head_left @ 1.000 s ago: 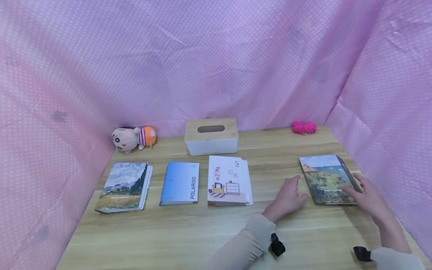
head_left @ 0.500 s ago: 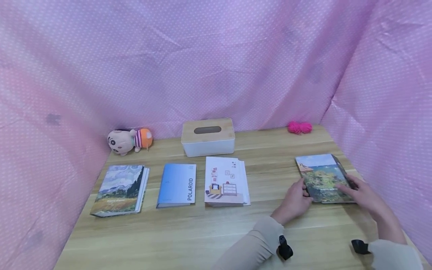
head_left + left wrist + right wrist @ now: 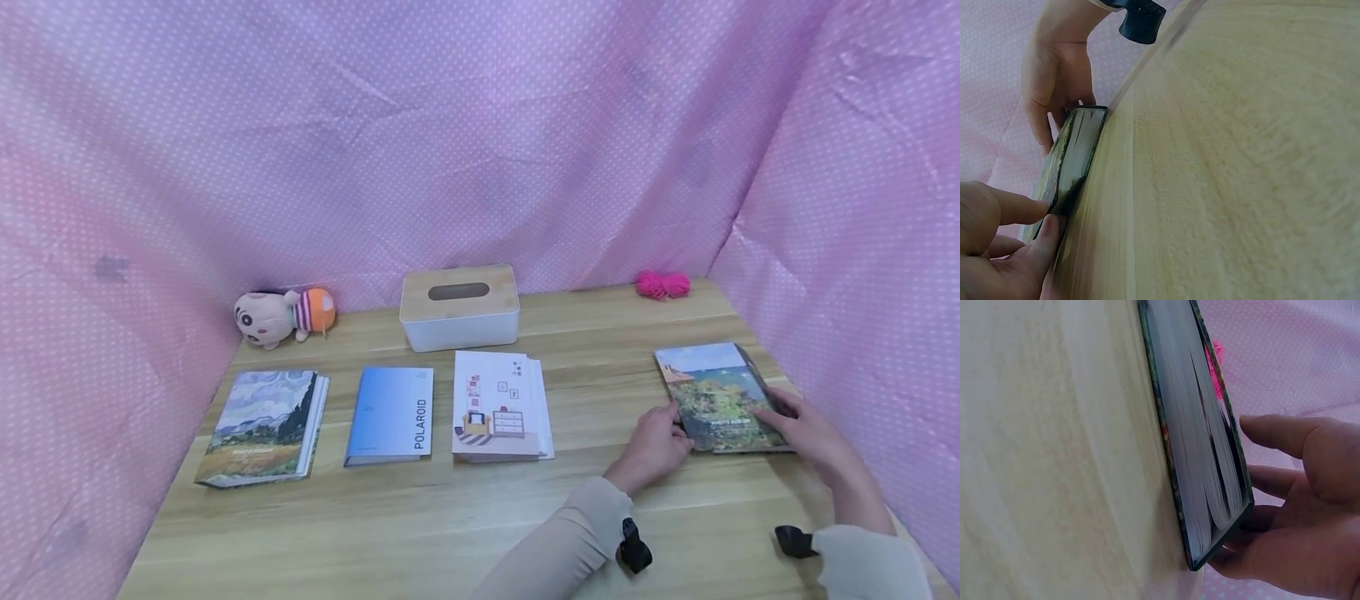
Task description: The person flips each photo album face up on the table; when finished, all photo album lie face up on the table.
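A thick photo album (image 3: 712, 400) with a painted seaside garden cover lies at the right of the table. My left hand (image 3: 651, 448) holds its near left corner; in the left wrist view the thumb (image 3: 1047, 234) is at the lower edge and the index finger beside the cover. The right hand (image 3: 813, 432) grips the opposite side, its thumb over the cover and its other fingers round the edge. From the right wrist view, the album's white page edges (image 3: 1191, 425) show between its covers, with the right hand (image 3: 1310, 494) against it. Some fingertips are hidden.
Left of the hands lie a white illustrated album (image 3: 498, 408), a blue Polaroid album (image 3: 390, 412) and a landscape-covered photo album (image 3: 258, 425). Behind stand a tissue box (image 3: 460, 308), a plush doll (image 3: 281, 318) and pink yarn (image 3: 663, 285). Pink dotted cloth (image 3: 480, 133) hangs around the table.
My left hand has moved right and taken hold of the album's near left corner. The right hand has closed in on the right edge. The album has hardly moved; the view has shifted slightly.
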The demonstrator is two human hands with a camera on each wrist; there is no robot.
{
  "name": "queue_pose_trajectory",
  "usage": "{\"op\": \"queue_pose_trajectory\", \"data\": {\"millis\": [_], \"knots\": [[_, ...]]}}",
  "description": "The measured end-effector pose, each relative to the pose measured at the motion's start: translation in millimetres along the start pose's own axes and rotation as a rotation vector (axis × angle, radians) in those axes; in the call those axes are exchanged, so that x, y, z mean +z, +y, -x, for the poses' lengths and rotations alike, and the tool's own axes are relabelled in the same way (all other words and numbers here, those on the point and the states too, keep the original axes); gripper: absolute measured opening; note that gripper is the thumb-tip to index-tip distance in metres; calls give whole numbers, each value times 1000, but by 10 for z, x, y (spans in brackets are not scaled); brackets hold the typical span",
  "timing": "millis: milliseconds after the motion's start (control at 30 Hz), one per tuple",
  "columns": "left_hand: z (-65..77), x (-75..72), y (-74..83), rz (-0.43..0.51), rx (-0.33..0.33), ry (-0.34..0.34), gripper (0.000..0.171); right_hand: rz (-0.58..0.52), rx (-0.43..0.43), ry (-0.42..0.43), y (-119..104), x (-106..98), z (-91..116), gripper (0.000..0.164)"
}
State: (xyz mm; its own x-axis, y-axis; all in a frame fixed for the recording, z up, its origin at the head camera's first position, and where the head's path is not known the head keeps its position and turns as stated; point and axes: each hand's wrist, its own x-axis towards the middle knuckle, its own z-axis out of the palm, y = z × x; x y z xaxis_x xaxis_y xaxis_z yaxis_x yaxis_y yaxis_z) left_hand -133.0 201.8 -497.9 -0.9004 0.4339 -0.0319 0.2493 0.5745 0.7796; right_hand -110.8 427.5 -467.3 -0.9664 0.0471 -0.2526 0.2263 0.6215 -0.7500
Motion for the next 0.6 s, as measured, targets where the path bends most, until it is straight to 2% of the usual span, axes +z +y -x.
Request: {"op": "queue_pose_trajectory", "data": {"millis": [100, 200, 367, 600], "knots": [[-12, -1, -10, -25, 18, -3, 47, -20, 18, 22, 7, -2, -16, 73], [-11, 1, -21, -24, 23, -3, 46, -48, 31, 39, 22, 8, -26, 72], [2, 2, -25, 11, 2, 2, 57, -111, 51, 60, 45, 29, -37, 75], [17, 6, -11, -7, -3, 32, 57, -205, 55, 118, 78, 62, -19, 75]]}}
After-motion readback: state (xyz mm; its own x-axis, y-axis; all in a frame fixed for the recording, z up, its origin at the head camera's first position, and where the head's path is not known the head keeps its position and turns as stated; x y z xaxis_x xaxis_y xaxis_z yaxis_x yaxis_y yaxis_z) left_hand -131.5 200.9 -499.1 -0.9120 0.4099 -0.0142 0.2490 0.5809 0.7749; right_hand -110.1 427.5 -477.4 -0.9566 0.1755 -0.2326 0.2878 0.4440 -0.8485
